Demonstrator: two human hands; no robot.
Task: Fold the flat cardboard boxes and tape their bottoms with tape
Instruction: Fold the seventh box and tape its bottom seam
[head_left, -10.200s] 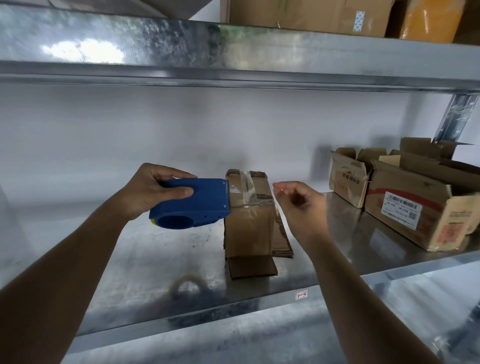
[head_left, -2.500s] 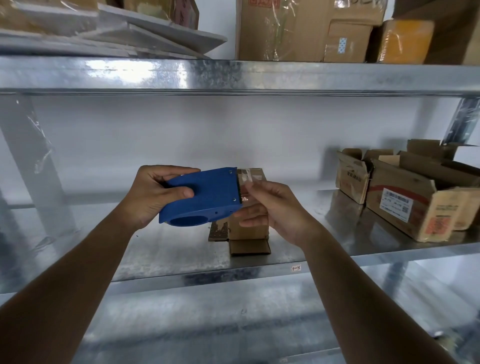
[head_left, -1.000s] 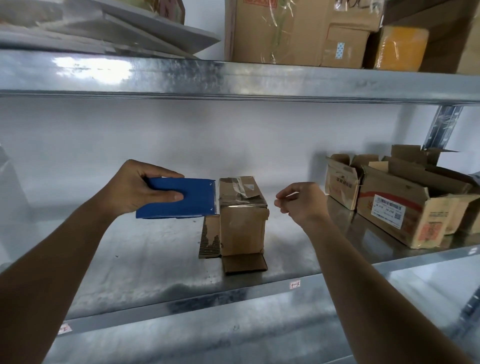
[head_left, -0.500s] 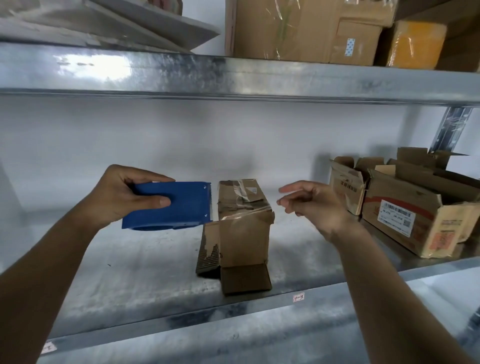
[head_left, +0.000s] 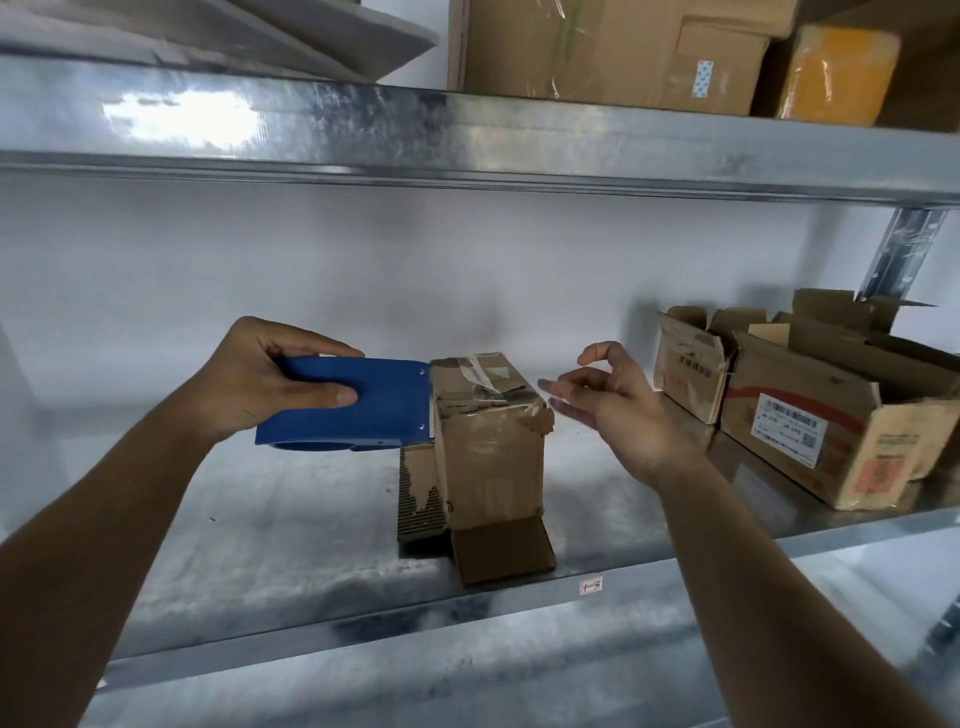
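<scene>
The left hand (head_left: 260, 382) is holding a blue tape dispenser (head_left: 353, 402), with the thumb lying along its side and the fingers curled over its top. The front end of the dispenser is touching the top left edge of a small cardboard box (head_left: 488, 441).

The box is standing up on the metal shelf (head_left: 260, 519), near the front edge. Clear tape (head_left: 485, 371) is lying across its top. Its loose flaps are spreading out on the shelf at its foot, toward 6 and 8 o'clock.

The right hand (head_left: 618, 410) is hanging in the air at 3 o'clock from the box, close to it but not touching. Its fingers are bending loosely and are holding nothing.

At 3 o'clock, well apart, two open boxes (head_left: 810, 415) are sitting side by side on the same shelf. At 12 o'clock, more boxes (head_left: 613, 52) are sitting on the upper shelf (head_left: 467, 135).
</scene>
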